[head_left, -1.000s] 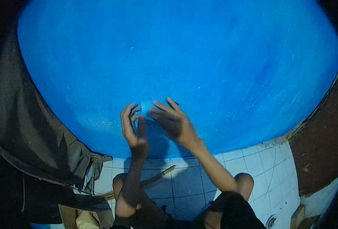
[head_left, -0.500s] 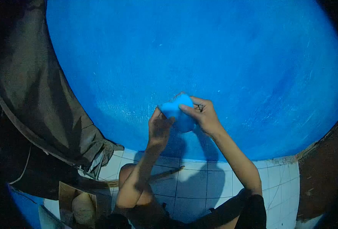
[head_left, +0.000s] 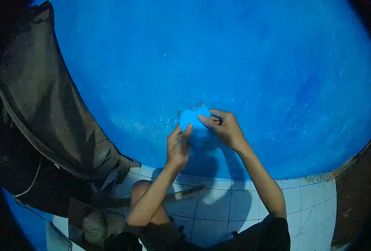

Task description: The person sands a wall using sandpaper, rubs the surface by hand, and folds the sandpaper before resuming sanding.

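Observation:
A small pale-blue piece (head_left: pixel 194 118) with a darker, brownish upper edge is held up in front of the blue wall. It looks overlit, and its kind cannot be made out. My left hand (head_left: pixel 179 148) grips its lower left side, thumb resting on the near face. On its right side, my right hand (head_left: pixel 227 129) pinches it between the thumb in front and fingers behind. The fingertips behind the piece are hidden.
The blue wall (head_left: pixel 244 58) rises from a white tiled floor (head_left: pixel 246 201). Dark cloth (head_left: pixel 47 92) hangs at the left. Below it, a box (head_left: pixel 77 209) holds a pale rounded thing (head_left: pixel 94 228). A thin bundle of sticks (head_left: pixel 185 193) lies by my leg. A brown panel (head_left: pixel 355 188) stands right.
My left hand has turned so its thumb now lies on the front of the pale-blue piece, which has tilted slightly. The right hand keeps its pinch. The view has shifted a little.

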Available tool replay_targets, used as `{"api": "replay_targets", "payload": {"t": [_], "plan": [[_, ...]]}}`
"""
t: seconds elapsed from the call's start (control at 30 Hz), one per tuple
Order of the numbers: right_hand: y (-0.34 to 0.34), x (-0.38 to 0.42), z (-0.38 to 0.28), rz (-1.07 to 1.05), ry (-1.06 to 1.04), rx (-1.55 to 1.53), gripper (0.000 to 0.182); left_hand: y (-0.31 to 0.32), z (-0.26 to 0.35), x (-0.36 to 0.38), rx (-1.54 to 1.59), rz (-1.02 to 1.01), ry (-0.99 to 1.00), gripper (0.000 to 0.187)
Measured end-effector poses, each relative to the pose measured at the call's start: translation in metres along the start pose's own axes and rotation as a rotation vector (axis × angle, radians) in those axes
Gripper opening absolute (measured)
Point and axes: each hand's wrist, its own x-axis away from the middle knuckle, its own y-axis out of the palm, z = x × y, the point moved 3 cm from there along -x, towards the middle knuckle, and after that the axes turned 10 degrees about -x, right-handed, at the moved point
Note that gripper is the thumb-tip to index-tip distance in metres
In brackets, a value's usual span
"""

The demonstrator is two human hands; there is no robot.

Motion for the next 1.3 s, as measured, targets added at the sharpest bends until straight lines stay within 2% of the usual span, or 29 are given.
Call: {"api": "replay_targets", "payload": {"t": [0.07, 0.1, 0.17, 0.2, 0.27, 0.3, 0.37, 0.4, 0.47, 0.5, 0.57, 0.6, 0.67, 0.7, 0.73, 0.8, 0.93, 1.0, 1.03, 1.07, 1.13, 1.17, 1.2, 1.27, 1.3], "plan": [[-0.006, 0.004, -0.007, 0.057, -0.072, 0.146, 0.038, -0.007, 0.000, -0.001, -0.225, 0.189, 0.088, 0.027], [-0.010, 0.008, -0.014, 0.050, -0.083, 0.142, 0.038, -0.009, 0.007, -0.001, -0.232, 0.194, 0.100, 0.027], [-0.020, 0.021, -0.033, 0.014, -0.171, 0.230, 0.035, -0.017, 0.036, 0.006, -0.807, 0.462, 0.410, 0.024], [-0.027, 0.024, -0.037, 0.009, -0.174, 0.225, 0.035, -0.025, 0.041, 0.002, -0.813, 0.467, 0.411, 0.024], [-0.037, 0.032, -0.046, -0.048, -0.371, 0.370, 0.033, -0.033, 0.062, -0.009, -1.066, 0.680, 0.872, 0.028], [-0.041, 0.036, -0.050, -0.051, -0.373, 0.365, 0.033, -0.033, 0.068, -0.021, -1.072, 0.682, 0.873, 0.028], [-0.050, 0.042, -0.058, -0.004, -0.366, 0.432, 0.030, -0.029, 0.080, -0.040, -1.170, 0.629, 1.024, 0.036], [-0.054, 0.042, -0.057, -0.009, -0.373, 0.429, 0.030, -0.029, 0.076, -0.047, -1.175, 0.635, 1.028, 0.036], [-0.068, 0.041, -0.058, 0.161, -0.496, 0.468, 0.028, -0.023, 0.056, -0.065, -1.275, 0.644, 1.065, 0.045], [-0.074, 0.043, -0.062, 0.225, -0.488, 0.495, 0.024, -0.015, 0.050, -0.064, -1.281, 0.652, 1.076, 0.045], [-0.087, 0.045, -0.065, 0.288, -0.585, 0.506, 0.023, 0.000, 0.034, -0.057, -1.337, 0.435, 1.142, 0.050], [-0.093, 0.048, -0.067, 0.355, -0.669, 0.522, 0.021, -0.004, 0.034, -0.060, -1.341, 0.441, 1.148, 0.050], [-0.102, 0.051, -0.069, 0.375, -0.668, 0.486, 0.017, -0.010, 0.028, -0.064, -1.438, 0.364, 1.191, 0.053], [-0.108, 0.053, -0.069, 0.382, -0.696, 0.543, 0.017, -0.015, 0.033, -0.065, -1.465, 0.358, 1.147, 0.056], [-0.113, 0.054, -0.069, 0.389, -0.721, 0.602, 0.016, -0.021, 0.040, -0.069, -1.459, 0.367, 1.141, 0.056], [-0.123, 0.059, -0.070, 0.383, -0.725, 0.611, 0.015, -0.031, 0.054, -0.077, -1.337, 0.629, 1.146, 0.059], [-0.143, 0.068, -0.072, 0.435, -0.738, 0.646, 0.014, -0.016, 0.039, -0.074, -1.269, 0.715, 1.107, 0.060], [-0.153, 0.069, -0.067, 0.449, -0.744, 0.641, 0.014, 0.008, 0.014, -0.056, -1.442, 0.333, 1.138, 0.060], [-0.155, 0.068, -0.066, 0.459, -0.753, 0.643, 0.014, 0.008, 0.016, -0.057, -1.433, 0.319, 1.131, 0.059], [-0.155, 0.066, -0.066, 0.447, -0.753, 0.641, 0.014, 0.001, 0.023, -0.061, -1.437, 0.328, 1.122, 0.059], [-0.160, 0.068, -0.066, 0.451, -0.755, 0.660, 0.015, -0.017, 0.048, -0.072, -1.387, 0.511, 1.212, 0.056], [-0.162, 0.069, -0.066, 0.453, -0.746, 0.665, 0.015, -0.022, 0.063, -0.077, -1.349, 0.635, 1.169, 0.055], [-0.164, 0.070, -0.067, 0.449, -0.766, 0.664, 0.015, -0.016, 0.063, -0.078, -1.346, 0.622, 1.164, 0.055], [-0.167, 0.071, -0.064, 0.459, -0.761, 0.656, 0.015, -0.009, 0.057, -0.077, -1.304, 0.738, 1.124, 0.053], [-0.166, 0.070, -0.064, 0.457, -0.779, 0.652, 0.015, 0.002, 0.039, -0.070, -1.349, 0.610, 1.206, 0.051]]}}
